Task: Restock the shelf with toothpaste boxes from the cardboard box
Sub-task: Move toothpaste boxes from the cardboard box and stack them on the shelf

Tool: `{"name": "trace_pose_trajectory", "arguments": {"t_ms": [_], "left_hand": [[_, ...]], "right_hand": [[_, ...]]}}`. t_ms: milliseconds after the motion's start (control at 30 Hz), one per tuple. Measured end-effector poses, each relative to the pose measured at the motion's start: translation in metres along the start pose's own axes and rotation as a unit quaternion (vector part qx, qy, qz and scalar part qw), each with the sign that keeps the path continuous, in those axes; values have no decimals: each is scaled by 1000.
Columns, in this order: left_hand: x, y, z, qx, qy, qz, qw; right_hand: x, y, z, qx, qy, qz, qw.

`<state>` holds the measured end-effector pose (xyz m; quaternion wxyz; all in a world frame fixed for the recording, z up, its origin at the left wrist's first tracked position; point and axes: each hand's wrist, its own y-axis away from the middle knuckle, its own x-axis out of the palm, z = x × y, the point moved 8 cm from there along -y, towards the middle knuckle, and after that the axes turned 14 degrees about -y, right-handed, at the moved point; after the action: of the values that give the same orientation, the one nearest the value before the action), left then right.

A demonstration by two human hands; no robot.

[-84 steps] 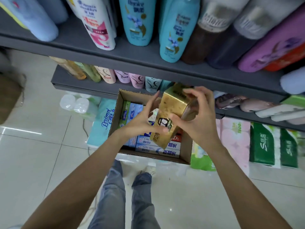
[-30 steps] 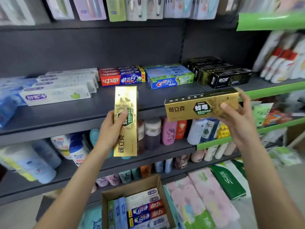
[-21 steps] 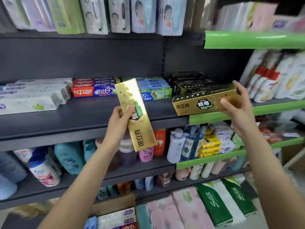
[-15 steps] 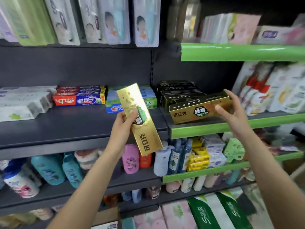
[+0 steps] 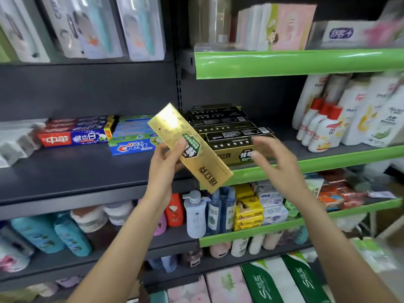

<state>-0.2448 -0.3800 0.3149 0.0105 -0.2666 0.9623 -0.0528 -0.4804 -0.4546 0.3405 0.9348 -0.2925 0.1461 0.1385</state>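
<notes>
Head view, left hand (image 5: 162, 162) grip clasping tilted gold toothpaste box (image 5: 190, 147), right hand (image 5: 275, 158) grip released, fingers spread

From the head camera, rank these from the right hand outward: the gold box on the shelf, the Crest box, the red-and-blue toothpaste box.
1. gold box on the shelf, just left of the right hand.
2. Crest box, further left.
3. red-and-blue toothpaste box, farthest left.

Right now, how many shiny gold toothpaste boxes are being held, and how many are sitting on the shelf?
Held gold box, in the left hand: 1
Shelved gold box, in front of the black boxes: 1
Total: 2
</notes>
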Motion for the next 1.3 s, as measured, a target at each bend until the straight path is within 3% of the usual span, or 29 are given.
{"name": "trace_pose_trajectory", "arguments": {"t_ms": [33,100,200,333,433,500,567,700,833,967,1067,1200,1233,1300], "left_hand": [[4,1,-2,5,6,0,1000],[15,5,-8,21,12,5,1000],[28,13,-12,42,31,16,999],[33,15,-6,30,26,74,996],[19,4,-5,67,-124,90,986],[10,-1,-9,139,-266,63,952],[10,0,-10,177,-314,52,931],[28,1,-19,128,-216,71,965],[61,14,-20,85,-119,127,981],[42,12,-34,99,-164,148,970],[20,5,-52,143,-285,221,922],[35,0,-74,274,-512,280,765],[43,-1,-78,299,-529,281,743],[56,-6,-85,346,-525,256,734]], "right_hand": [[17,4,11,20,-33,52,998],[42,7,24,25,9,123,992],[40,0,27,6,84,108,991],[19,-8,23,22,-24,88,996],[0,-14,25,-12,-20,40,999],[-12,-19,23,-21,-1,11,1000],[-22,-24,19,-20,9,-10,1000],[-15,-13,16,22,-91,-19,995],[28,18,10,118,-266,14,957],[19,25,13,82,-119,35,989],[-4,19,7,84,-111,-4,990],[-10,-2,5,41,-77,21,996],[-11,-9,5,33,-59,38,997],[-9,-22,7,12,-28,84,996]]}}
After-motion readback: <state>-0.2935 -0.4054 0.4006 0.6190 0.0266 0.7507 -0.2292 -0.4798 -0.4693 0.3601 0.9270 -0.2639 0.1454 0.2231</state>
